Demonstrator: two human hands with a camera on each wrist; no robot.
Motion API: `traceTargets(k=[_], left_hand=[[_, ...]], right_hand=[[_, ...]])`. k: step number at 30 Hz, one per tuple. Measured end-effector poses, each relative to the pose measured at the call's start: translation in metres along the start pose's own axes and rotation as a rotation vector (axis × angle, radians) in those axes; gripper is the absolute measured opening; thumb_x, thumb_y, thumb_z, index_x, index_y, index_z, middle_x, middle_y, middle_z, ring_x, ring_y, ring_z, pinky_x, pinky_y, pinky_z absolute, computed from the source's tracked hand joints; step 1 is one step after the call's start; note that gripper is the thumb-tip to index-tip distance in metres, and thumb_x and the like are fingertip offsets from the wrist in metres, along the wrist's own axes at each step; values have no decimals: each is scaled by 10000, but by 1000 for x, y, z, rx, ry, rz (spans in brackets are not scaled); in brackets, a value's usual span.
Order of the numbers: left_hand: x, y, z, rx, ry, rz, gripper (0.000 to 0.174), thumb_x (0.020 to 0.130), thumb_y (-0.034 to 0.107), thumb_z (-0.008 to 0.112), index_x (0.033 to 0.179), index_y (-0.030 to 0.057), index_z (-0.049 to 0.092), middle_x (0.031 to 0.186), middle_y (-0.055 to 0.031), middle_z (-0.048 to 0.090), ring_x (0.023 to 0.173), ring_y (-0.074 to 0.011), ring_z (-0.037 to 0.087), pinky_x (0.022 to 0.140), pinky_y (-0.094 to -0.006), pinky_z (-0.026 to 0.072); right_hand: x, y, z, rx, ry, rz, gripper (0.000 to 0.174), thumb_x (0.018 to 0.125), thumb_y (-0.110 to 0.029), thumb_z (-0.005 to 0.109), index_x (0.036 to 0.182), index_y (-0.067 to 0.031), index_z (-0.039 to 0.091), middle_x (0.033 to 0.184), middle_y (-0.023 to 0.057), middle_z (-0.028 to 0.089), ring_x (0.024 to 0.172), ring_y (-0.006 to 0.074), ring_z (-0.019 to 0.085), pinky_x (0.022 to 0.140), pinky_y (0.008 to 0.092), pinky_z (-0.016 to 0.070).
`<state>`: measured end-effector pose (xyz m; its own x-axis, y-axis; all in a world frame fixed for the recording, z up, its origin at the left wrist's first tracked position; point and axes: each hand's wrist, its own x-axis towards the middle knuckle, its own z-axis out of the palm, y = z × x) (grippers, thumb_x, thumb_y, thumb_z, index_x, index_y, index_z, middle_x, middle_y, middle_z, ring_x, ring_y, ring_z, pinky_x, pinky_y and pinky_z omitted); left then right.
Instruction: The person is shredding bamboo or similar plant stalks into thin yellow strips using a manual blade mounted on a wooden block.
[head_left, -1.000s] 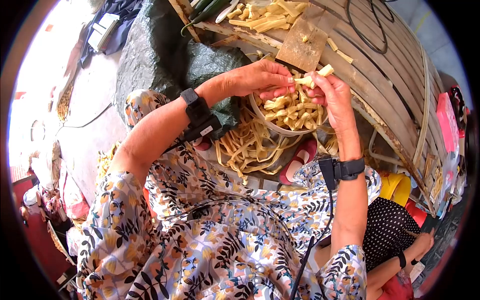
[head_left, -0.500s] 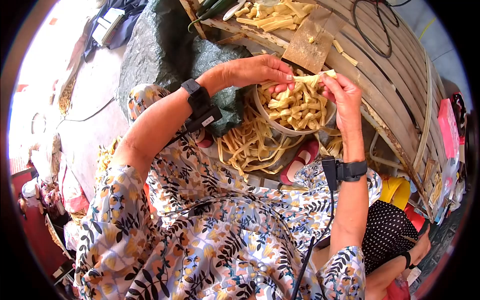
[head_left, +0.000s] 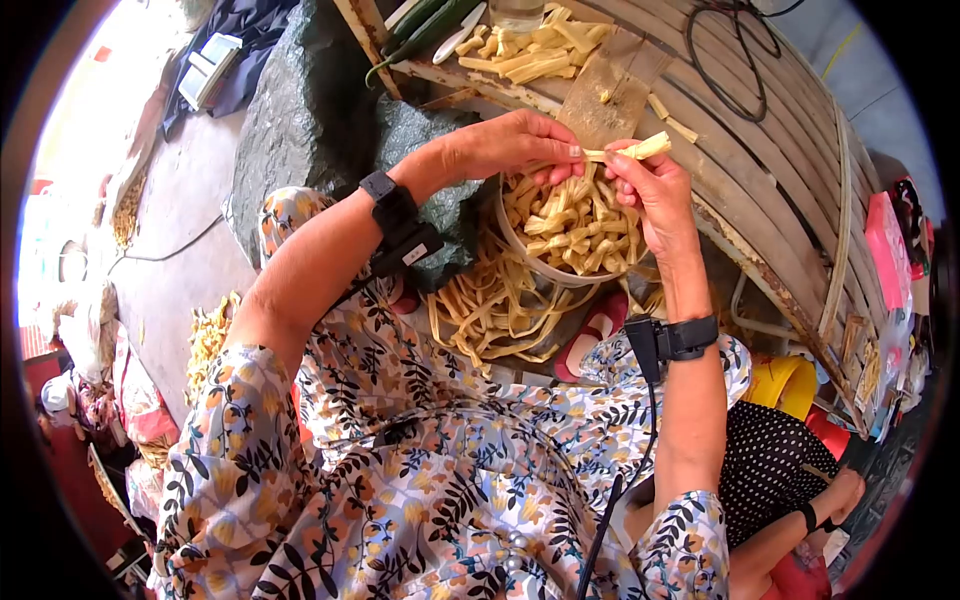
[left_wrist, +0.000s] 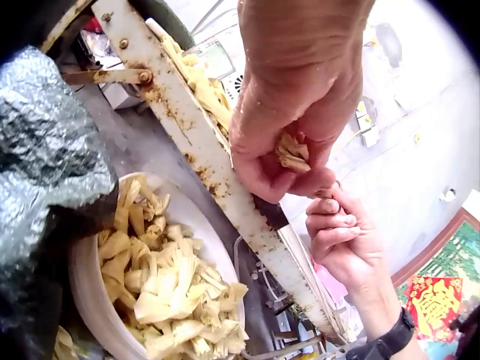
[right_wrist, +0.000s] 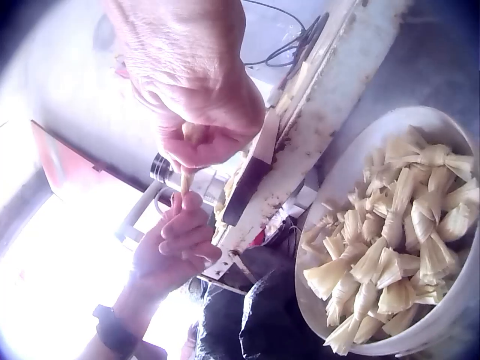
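Between both hands, above a white tub [head_left: 555,272], a pale yellow strip that looks like tofu skin [head_left: 652,147] is drawn taut. My left hand [head_left: 525,145] pinches one end between thumb and fingertips. At the other end, my right hand [head_left: 655,195] grips the strip with thumb and curled fingers, and a thick folded end sticks out past them. In the left wrist view, a folded end of strip [left_wrist: 292,154] shows inside the left hand's curled fingers. Many knotted yellow pieces [right_wrist: 390,240] fill the tub just below the hands.
Long loose strips [head_left: 490,300] lie on the floor by the tub. A slatted table [head_left: 760,180] with a rusty edge holds a wooden board [head_left: 605,105], short yellow pieces [head_left: 540,55] and cucumbers [head_left: 430,30]. A dark green plastic sheet [head_left: 300,130] stands left; another person's arm [head_left: 790,540] shows lower right.
The right hand's fingers have shifted along the strip, so its thick end sticks out past them again, after being pinched near that end half a second ago. The left hand keeps its pinch.
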<state>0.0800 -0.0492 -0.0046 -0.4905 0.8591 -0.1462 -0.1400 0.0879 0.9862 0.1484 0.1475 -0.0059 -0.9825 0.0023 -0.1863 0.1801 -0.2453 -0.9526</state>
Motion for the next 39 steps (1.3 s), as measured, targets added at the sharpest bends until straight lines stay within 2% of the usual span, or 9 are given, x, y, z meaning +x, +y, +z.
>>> traceTargets(k=[9,12,15,25,32,34,36,37,39], left_hand=[[61,25,-34,283,500,315,173,854,138,548,874,-23,610,682,-14,579,579,-55,514,552,-191,455],[77,21,-35,252,610,271,171,848,140,559,859,-23,611,665,-17,578,565,-57,514,536,-193,454],[84,20,-35,246,643,224,174,844,146,566,836,-22,610,650,-15,573,556,-56,514,513,-196,448],[94,14,-41,260,660,301,172,843,156,570,795,-4,612,616,6,560,527,-46,503,480,-187,427],[94,-10,-45,379,839,190,196,848,181,566,799,1,626,597,1,563,493,-39,480,438,-177,397],[84,-5,-50,296,872,180,204,855,187,556,812,1,629,598,-4,565,475,-41,469,426,-174,388],[71,3,-57,119,853,174,209,861,188,544,825,1,630,600,-9,567,458,-46,458,415,-173,379],[69,-3,-69,151,816,137,227,874,197,520,842,-5,617,615,-12,566,475,-50,467,444,-182,392],[67,-10,-81,286,768,263,248,888,220,495,882,-5,600,681,-19,591,557,-68,513,531,-211,429]], right_hand=[[57,-24,-10,228,234,-232,181,786,-80,630,926,16,569,748,44,577,580,55,500,498,181,440],[71,-23,-12,230,280,-248,171,783,-79,633,917,7,571,746,41,574,580,53,502,502,176,446],[78,-23,-15,226,316,-230,175,777,-83,643,911,3,572,739,38,571,581,55,504,502,175,450],[87,-17,-18,232,328,-236,173,771,-83,646,904,3,576,723,33,571,565,56,498,493,176,442],[93,6,-26,-60,450,-243,147,770,-70,634,885,10,587,701,41,587,545,69,522,469,191,432],[80,-4,-28,14,436,-198,152,771,-66,635,895,9,587,713,46,596,552,72,531,470,191,438],[65,-13,-27,87,306,-145,196,814,-161,611,922,1,591,734,54,607,552,63,533,492,175,457],[56,-13,-30,124,241,-103,217,825,-192,600,929,-1,592,738,54,608,556,60,534,500,170,462],[33,-13,-29,120,113,-34,321,861,-310,542,951,-7,593,758,56,613,572,46,541,518,154,470]])
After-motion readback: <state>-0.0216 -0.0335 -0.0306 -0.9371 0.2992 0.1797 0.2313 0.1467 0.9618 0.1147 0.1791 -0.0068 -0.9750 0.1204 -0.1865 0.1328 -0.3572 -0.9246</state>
